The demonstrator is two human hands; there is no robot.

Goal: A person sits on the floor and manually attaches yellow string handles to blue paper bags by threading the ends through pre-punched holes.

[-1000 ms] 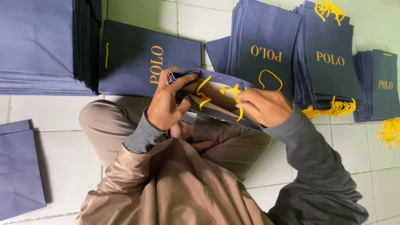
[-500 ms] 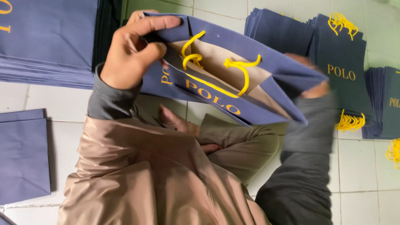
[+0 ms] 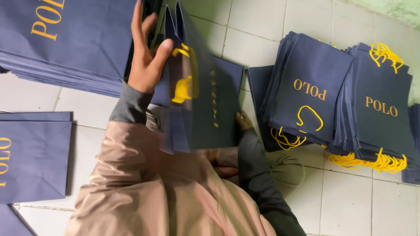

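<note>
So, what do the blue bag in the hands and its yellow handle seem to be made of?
The blue bag looks like stiff matte paper: flat panels, sharp fold edges, no shine, though motion blurs it. Its yellow handle is probably soft twisted cord, like the clearer loops on the stacked bags.

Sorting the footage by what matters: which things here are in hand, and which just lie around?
In hand:
- navy paper bag with yellow cord handle
- left hand at its top
- right hand at its lower edge

Lying about:
- bag stacks
- flat bags
- tiled floor
</note>
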